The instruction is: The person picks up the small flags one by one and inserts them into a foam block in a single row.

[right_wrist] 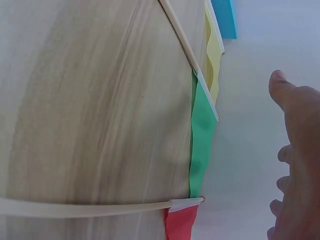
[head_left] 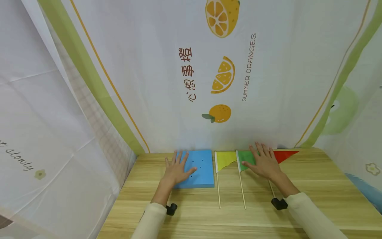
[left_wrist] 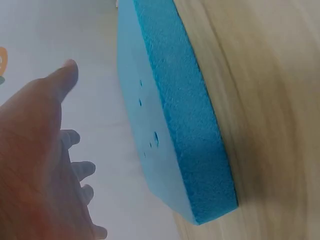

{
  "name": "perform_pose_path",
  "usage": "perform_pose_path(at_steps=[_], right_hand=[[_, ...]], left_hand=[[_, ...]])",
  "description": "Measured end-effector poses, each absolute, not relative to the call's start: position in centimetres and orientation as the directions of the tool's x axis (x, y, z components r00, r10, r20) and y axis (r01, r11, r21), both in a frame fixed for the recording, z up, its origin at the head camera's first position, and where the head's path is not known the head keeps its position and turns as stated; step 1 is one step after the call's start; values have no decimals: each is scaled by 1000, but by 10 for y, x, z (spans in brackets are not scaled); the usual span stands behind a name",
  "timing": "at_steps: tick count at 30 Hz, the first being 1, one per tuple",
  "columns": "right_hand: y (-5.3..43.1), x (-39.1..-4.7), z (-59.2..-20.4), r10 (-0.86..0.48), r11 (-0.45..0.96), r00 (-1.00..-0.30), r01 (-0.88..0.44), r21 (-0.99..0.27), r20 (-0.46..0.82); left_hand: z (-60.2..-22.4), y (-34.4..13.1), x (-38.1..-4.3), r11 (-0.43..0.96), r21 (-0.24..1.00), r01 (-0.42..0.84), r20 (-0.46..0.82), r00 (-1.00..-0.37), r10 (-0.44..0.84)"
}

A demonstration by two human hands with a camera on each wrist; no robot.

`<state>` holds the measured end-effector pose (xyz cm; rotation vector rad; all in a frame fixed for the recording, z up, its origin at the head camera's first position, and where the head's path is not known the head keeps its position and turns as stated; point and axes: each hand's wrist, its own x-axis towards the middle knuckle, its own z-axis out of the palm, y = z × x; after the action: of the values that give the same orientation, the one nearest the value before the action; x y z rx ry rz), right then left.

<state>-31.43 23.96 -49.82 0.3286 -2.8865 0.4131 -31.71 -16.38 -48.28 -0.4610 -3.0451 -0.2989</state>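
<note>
My left hand (head_left: pixel 176 171) is spread above the left part of a blue foam block (head_left: pixel 204 174). In the left wrist view a gap shows between that hand and the block, whose top has several small holes. My right hand (head_left: pixel 265 166) hovers with fingers extended over the space between a green flag (head_left: pixel 244 157) and a red flag (head_left: pixel 285 155), holding nothing. It hides parts of both flags in the head view. Beside the block lies a yellow flag (head_left: pixel 224 159). All three are triangular flags on thin wooden sticks, lying flat with their sticks toward me.
The wooden table (head_left: pixel 191 219) carries the block and flags near its far edge. Behind it hangs a white curtain (head_left: pixel 158 99) printed with oranges. More printed cloth (head_left: pixel 59 132) hangs along the left side, close to the table edge.
</note>
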Motion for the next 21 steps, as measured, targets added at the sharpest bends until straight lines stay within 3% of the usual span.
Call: perform_pose_path(at_steps=[21], right_hand=[[226, -290, -502, -169, 892, -927, -289, -349, 335]], left_hand=[[-508, -151, -279, 876, 232, 423, 185, -903, 387]])
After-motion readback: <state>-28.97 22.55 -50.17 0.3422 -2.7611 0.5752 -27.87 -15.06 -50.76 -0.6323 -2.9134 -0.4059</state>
